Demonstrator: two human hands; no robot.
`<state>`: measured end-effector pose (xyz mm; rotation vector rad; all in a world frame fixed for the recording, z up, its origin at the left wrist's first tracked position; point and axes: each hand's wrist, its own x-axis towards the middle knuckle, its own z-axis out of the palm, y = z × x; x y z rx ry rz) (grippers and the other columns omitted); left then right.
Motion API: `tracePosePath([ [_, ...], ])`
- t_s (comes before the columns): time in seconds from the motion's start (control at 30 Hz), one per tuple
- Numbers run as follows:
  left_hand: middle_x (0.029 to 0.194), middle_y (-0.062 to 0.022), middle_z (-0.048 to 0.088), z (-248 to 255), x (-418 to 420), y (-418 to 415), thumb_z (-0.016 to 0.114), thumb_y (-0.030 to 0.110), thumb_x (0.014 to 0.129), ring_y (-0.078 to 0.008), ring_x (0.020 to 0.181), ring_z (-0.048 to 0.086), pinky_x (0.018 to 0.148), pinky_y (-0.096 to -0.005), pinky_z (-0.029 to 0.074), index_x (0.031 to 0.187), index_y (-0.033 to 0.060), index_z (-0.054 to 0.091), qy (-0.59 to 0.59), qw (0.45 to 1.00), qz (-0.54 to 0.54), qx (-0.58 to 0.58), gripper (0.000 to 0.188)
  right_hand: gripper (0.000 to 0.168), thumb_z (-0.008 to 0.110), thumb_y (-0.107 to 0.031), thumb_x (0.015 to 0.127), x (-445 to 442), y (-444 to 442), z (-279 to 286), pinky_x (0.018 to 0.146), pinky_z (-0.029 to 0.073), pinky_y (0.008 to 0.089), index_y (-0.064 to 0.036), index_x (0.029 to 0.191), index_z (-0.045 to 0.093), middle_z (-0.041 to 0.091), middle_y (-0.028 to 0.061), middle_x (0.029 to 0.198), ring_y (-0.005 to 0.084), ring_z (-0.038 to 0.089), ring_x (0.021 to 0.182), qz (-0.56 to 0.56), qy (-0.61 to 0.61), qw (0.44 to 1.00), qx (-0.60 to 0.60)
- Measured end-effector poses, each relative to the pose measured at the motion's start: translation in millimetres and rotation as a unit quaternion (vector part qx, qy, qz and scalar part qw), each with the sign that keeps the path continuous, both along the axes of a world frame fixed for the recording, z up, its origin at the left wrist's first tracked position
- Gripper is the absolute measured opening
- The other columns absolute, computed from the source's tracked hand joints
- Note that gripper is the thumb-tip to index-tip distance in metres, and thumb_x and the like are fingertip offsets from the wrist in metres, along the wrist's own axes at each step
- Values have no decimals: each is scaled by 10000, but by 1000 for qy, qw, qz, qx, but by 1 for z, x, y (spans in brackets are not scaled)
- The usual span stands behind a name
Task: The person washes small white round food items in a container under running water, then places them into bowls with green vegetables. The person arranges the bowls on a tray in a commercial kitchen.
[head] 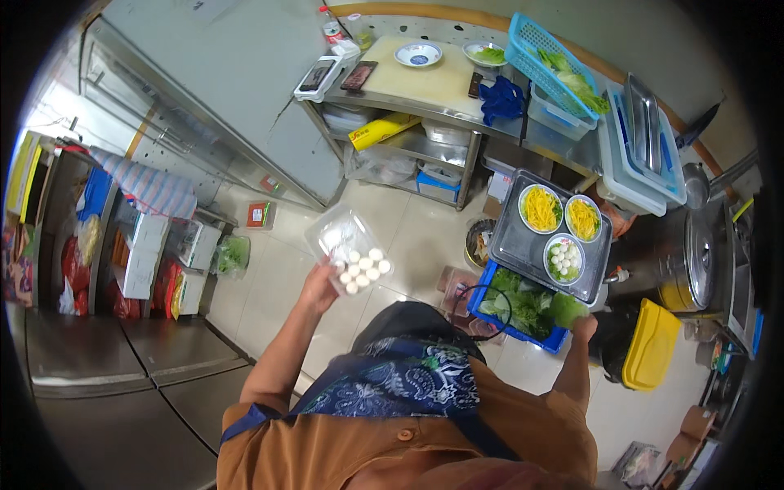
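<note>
My left hand (320, 286) grips one edge of a clear plastic tub (334, 226), which is tilted over the floor. Several small white balls (361, 269) lie gathered at the tub's near end. Off to the right, my right hand (585, 328) holds a green lettuce leaf (568, 310) at the corner of a blue crate (554, 344). More leafy greens (514, 303) fill that crate. Just beyond, a dark tray (511, 245) carries two bowls topped with yellow strips (540, 209) and a bowl with white balls on greens (563, 259).
A steel counter bears a cutting board (392, 61), a blue cloth (501, 101) and a tilted light-blue basket (520, 43) of lettuce. A large steel pot (698, 269) and a yellow bin lid (652, 349) stand right. Left are steel cabinets (79, 355) and loaded shelves.
</note>
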<state>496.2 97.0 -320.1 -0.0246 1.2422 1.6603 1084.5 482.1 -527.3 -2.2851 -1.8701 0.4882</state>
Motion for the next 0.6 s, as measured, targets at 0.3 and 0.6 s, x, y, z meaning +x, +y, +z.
tracePosePath([
  [0.3,1146,-126,503,12,-104,179,487,122,778,-276,1022,547,806,-500,471,1215,80,374,-10,994,-105,17,453,279,552,-95,786,15,-52,20,507,507,340,-59,1062,544,599,102,933,244,615,735,-255,526,811,-20],
  [0.6,907,-100,536,-13,-215,384,502,161,792,-256,751,606,475,-448,517,1033,51,405,117,968,-212,-61,282,361,519,-51,807,-154,-48,166,550,531,279,-57,1165,476,578,100,1026,205,613,810,-244,559,792,27],
])
